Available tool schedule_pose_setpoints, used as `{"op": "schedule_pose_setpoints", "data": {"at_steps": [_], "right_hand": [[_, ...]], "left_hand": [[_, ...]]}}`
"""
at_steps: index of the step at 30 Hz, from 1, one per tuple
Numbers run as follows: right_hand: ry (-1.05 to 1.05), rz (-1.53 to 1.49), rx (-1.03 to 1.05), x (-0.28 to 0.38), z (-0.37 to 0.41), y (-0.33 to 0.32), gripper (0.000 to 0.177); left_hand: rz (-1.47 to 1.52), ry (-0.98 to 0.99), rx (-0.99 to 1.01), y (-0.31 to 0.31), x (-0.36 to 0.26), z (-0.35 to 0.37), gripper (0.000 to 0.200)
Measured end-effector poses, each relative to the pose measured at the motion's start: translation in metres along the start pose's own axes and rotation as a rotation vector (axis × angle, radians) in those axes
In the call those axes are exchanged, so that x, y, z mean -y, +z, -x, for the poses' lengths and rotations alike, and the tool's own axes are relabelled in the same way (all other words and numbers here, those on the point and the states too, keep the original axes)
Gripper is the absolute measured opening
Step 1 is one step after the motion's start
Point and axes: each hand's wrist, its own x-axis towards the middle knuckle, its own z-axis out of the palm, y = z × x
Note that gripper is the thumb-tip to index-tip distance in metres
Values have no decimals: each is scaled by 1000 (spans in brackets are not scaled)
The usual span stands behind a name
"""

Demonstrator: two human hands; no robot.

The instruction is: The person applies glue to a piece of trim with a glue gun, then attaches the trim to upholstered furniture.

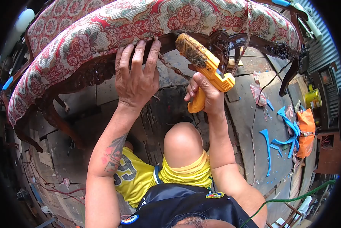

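Note:
A long seat covered in red and cream floral fabric (187, 16) curves across the top, with a dark carved wooden frame (94, 72) below it. My left hand (137, 72) lies against the fabric's lower edge, fingers stretched upward, and a braided fabric trim (173, 68) hangs down beside it. In my right hand (208, 93) is a yellow glue gun (213, 72), its handle gripped. Its upper end, smeared with brown residue, points at the seam between fabric and wood, right of my left hand. Whether its tip touches the seam cannot be made out.
Blue foam scraps (290, 131) and an orange bag (306, 133) lie on the plank floor (242, 110) at the right, near a yellow container (313, 98). A green cord (292, 199) crosses the lower right. Carved chair legs (58, 117) stand at the left.

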Motion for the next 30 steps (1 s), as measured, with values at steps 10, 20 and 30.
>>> {"op": "schedule_pose_setpoints", "data": {"at_steps": [10, 20, 30], "right_hand": [[-8, -113, -22, 1, 0, 0, 22], [-10, -105, -27, 1, 1, -2, 24], [-17, -128, -36, 0, 2, -5, 30]], "left_hand": [[-2, 1, -10, 1, 0, 0, 63], [6, 2, -18, 1, 0, 0, 62], [4, 2, -13, 1, -1, 0, 62]]}}
